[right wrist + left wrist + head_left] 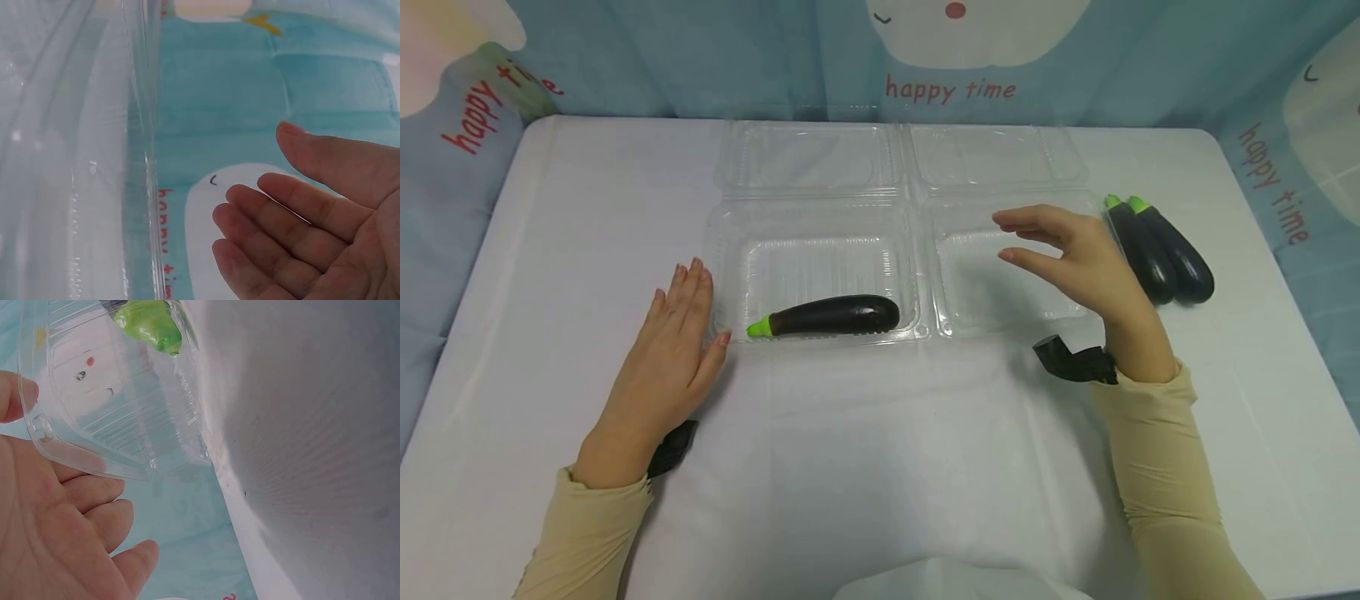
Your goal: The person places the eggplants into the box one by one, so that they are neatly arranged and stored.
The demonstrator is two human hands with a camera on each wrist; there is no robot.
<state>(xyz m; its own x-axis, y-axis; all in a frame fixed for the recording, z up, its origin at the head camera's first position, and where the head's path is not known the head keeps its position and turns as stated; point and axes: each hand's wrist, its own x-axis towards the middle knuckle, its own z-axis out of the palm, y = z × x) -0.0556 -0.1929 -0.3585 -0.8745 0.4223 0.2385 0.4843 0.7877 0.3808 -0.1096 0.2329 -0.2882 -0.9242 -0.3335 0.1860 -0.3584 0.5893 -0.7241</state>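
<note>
Something white, cut off below | white table | blue curtain, red "happy time", left one creased | clear left box and right box, lids hard to see | left hand flat, gripping nothing, beside left box | right hand half open, empty, above right box | eggplant in left box, two more eggplants by right box

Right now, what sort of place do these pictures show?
Probably a staged tabletop workspace, perhaps indoors: a white table, a printed curtain along three sides of it, and clear boxes with eggplants.
</note>
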